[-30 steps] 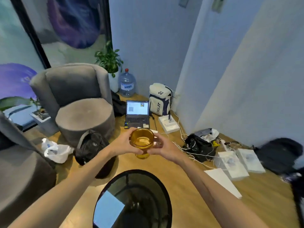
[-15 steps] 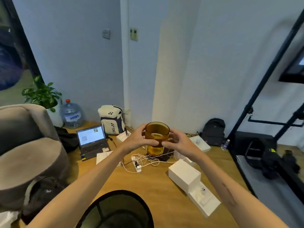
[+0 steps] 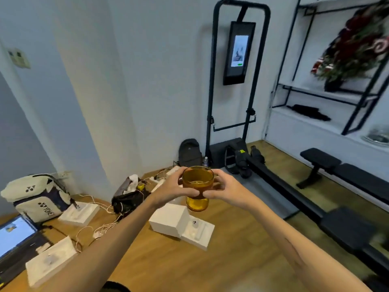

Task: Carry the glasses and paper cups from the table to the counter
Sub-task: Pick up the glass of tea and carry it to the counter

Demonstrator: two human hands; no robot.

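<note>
Starting at the lower left edge of the frame, an open dark laptop (image 3: 14, 234) with a lit screen lies on the wooden floor (image 3: 160, 260). Just above it a white and navy sports backpack (image 3: 36, 199) leans against the pale wall. White flat cardboard boxes (image 3: 79, 213) sit to its right and below it, with thin white cables (image 3: 101, 226) strewn between them. A crumpled black bag (image 3: 128, 201) lies further right, near the wall.

At the centre of the frame, the left hand (image 3: 172, 191) grips the tall amber ribbed glass (image 3: 197, 188) from the left side, fingers curled round its middle. The right hand (image 3: 226, 191) grips the same glass from the right, thumb in front and fingers wrapped behind. The glass is upright, held in the air between both hands over the floor, and some liquid shows inside it. Below it a white square box (image 3: 168, 220) touches another open white box (image 3: 199, 231).

Behind the glass, a black backpack (image 3: 189, 152) stands against the wall. Right of it, a black metal frame (image 3: 240, 81) carries a tall lit screen (image 3: 239, 51). At the right of the frame are a black padded bench (image 3: 341, 171) and, in the upper right, black-framed white shelves (image 3: 328, 98) holding a blurred red and green wreath (image 3: 355, 43).
</note>
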